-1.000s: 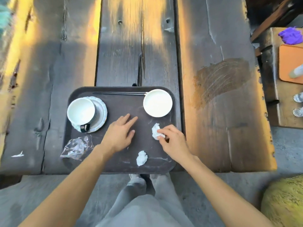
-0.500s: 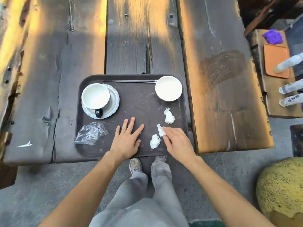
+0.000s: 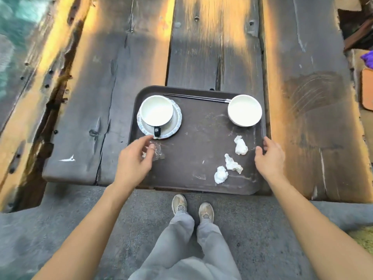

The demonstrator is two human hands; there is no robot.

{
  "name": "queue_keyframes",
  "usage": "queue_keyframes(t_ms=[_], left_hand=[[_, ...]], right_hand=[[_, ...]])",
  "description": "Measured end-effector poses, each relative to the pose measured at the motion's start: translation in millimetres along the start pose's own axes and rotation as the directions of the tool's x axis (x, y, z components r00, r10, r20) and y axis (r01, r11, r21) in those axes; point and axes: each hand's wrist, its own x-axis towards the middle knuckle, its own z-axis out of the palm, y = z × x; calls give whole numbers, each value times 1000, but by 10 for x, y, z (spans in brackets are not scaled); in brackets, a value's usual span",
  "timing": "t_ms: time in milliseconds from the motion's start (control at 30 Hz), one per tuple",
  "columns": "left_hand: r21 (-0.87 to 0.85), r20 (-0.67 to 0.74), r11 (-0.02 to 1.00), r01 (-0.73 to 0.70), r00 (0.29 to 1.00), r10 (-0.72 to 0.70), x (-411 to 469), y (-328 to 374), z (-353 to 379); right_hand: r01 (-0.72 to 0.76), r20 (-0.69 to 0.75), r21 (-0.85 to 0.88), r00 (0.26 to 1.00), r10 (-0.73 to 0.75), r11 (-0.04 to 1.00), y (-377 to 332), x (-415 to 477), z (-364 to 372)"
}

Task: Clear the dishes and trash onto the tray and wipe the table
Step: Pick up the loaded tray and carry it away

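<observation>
A dark brown tray (image 3: pixel 193 184) lies at the table's near edge. On it, a white cup (image 3: pixel 156 110) stands on a pale saucer (image 3: pixel 177 122) at the back left, and a white bowl (image 3: pixel 244 110) at the back right. Black chopsticks (image 3: pixel 196 97) lie along the back rim. Three crumpled tissues (image 3: pixel 232 164) sit at the front right. My left hand (image 3: pixel 133 160) hovers open over the tray's left edge, partly covering a clear plastic wrapper (image 3: pixel 158 151). My right hand (image 3: pixel 269 156) is open at the right rim, fingertips touching it.
The table (image 3: pixel 212 47) is made of dark, weathered planks with gaps and a damp wiped patch (image 3: pixel 314 91) to the right. A side stand with an orange pad (image 3: pixel 367 91) and a purple cloth (image 3: pixel 368 58) is at far right. My feet (image 3: pixel 192 207) stand on grey pavement below.
My right hand let go of the third tissue and moved out to the tray's right rim. My left hand slid left over the plastic wrapper. The view shifted left.
</observation>
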Motion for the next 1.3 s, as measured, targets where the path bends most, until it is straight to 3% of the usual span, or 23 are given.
queue_keyframes(t_ms=[100,167,267,433,633,767,1033,1300], left_hand=[[-1,-135,984,178,975,-176,127,-277,-201],[26,-128,954,300,947,-294,216,-525,-229],[58,-41,926,372,928,-370,328,-732,-147],[-11,28,929,369,929,-369,512,-764,43],[120,-131,957,265,960,-249,635,-889,215],[116,-243,953,280,938,-246,635,-915,336],[36,-261,966,255,936,-238,646,-983,363],[-4,-277,957,291,919,-281,197,-1009,269]], right_hand=[[-21,-23,-25,1000,21,999,-2,125,28],[3,-32,-48,999,-4,999,32,210,84],[1,-56,-34,998,-3,999,81,319,143],[12,-74,17,997,-11,1000,88,351,203],[46,-114,22,993,-43,999,130,355,313],[58,-104,70,993,-50,996,159,303,336],[95,-176,63,981,-83,994,175,417,314],[166,-125,83,980,-155,983,105,347,229]])
